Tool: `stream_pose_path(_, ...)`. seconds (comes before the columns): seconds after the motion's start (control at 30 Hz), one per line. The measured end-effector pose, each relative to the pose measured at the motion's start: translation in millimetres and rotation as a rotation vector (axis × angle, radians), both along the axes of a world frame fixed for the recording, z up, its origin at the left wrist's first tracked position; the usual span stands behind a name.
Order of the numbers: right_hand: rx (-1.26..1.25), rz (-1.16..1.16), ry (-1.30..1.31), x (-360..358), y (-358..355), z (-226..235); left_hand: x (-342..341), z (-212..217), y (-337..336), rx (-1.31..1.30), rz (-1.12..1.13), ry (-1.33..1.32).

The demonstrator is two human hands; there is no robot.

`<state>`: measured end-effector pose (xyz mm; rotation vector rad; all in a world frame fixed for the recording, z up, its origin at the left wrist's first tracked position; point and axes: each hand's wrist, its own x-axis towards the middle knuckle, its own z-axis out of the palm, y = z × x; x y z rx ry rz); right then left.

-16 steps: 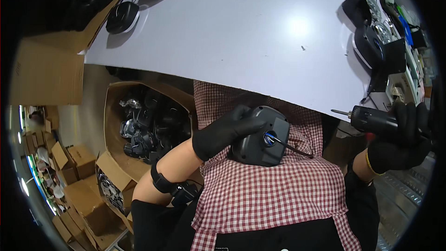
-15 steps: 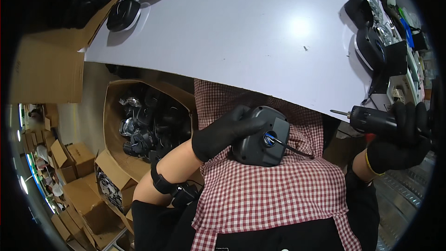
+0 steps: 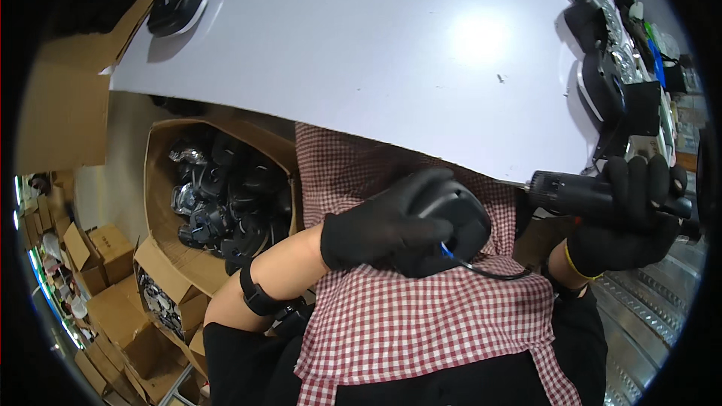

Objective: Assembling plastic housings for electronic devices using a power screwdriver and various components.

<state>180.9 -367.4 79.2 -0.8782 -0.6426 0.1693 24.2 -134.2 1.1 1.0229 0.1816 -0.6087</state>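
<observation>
While the gloved left hand (image 3: 387,229) is clamping a rounded black plastic housing (image 3: 451,229) and the right hand (image 3: 628,218) is gripping a black electric screwdriver (image 3: 575,194), its trailing wire (image 3: 481,267) is risking a snag.

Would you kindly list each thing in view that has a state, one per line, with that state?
Left hand: gloved, closed over the black housing.
Black housing: held above the lap, wires hanging from it.
Right hand: gloved, gripping the power screwdriver.
Power screwdriver: held level, tip pointing left, not touching the housing.
Cardboard box: open, filled with dark parts.
White table: bears black parts along the right edge.
</observation>
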Motion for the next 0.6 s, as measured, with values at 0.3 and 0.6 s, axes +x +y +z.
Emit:
stream_pose_path(0.3, 0.069, -0.1, 0.084, -10, -15, -1, 57, 16, -14, 0.307, -0.353, -0.116)
stream_pose_path(0.6, 0.128, 0.039, 0.146, -16, -39, -19, 77, 38, -30, 0.534, -0.553, -0.261)
